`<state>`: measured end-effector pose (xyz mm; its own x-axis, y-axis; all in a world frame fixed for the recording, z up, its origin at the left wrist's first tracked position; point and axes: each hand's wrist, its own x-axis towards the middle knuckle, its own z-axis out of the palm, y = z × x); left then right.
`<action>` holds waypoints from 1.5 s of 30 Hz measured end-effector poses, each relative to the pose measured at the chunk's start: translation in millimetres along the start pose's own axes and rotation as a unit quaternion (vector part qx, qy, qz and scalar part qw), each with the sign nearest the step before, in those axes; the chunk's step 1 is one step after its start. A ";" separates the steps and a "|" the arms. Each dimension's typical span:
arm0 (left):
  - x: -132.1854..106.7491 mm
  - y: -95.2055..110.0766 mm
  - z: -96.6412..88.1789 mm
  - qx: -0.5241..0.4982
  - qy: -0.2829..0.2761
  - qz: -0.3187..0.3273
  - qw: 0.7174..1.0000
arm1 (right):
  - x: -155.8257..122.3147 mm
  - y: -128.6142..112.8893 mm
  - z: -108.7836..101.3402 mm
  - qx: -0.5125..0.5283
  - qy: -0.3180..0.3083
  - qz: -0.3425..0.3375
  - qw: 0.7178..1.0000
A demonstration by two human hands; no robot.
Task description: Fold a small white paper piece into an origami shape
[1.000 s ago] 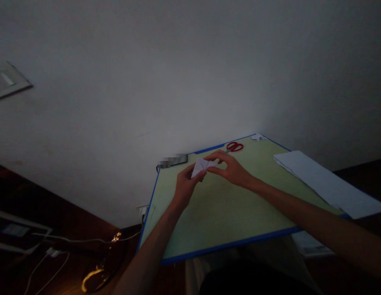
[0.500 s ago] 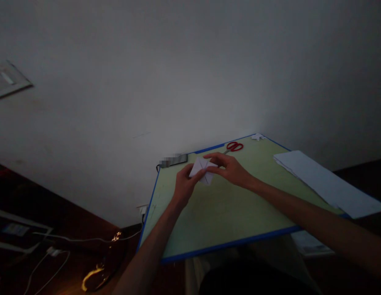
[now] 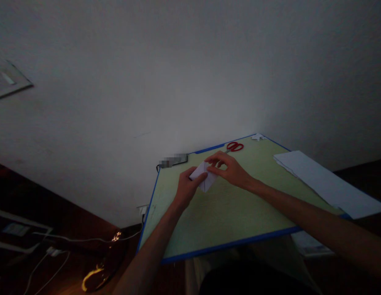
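Note:
A small piece of folded white paper (image 3: pixel 204 183) is held up over the pale green table top, with a crease line running down its middle. My left hand (image 3: pixel 188 185) grips its left side, thumb lying across the front and the fingers behind it. At the upper right edge of the paper, my right hand (image 3: pixel 225 167) pinches with thumb and index finger. Behind the right hand lie red-handled scissors (image 3: pixel 235 146), whose blades are partly hidden by that hand.
The table (image 3: pixel 239 213) has blue-taped edges and stands against a grey wall. A stack of white paper (image 3: pixel 319 180) overhangs its right edge. Paper scraps (image 3: pixel 258 137) lie at the far corner, a dark phone-like object (image 3: pixel 179 159) at the back left. White cables (image 3: pixel 95 239) run at the lower left.
The folded paper has turned in my hands and now shows one vertical crease instead of crossing creases. Both hands have shifted only slightly.

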<state>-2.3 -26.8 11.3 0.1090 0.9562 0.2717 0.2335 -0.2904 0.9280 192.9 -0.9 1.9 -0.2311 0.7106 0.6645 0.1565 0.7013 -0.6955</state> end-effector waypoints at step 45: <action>0.9 -17.5 7.0 -0.003 0.021 0.011 1.000 | 4.3 10.8 2.9 0.127 -0.008 0.168 0.977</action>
<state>0.4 -21.1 -6.5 0.0743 0.9501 0.3031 0.2261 -0.3121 0.9228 190.8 9.6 -3.6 -0.2228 0.8963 0.3835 -0.0173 0.3896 -0.9208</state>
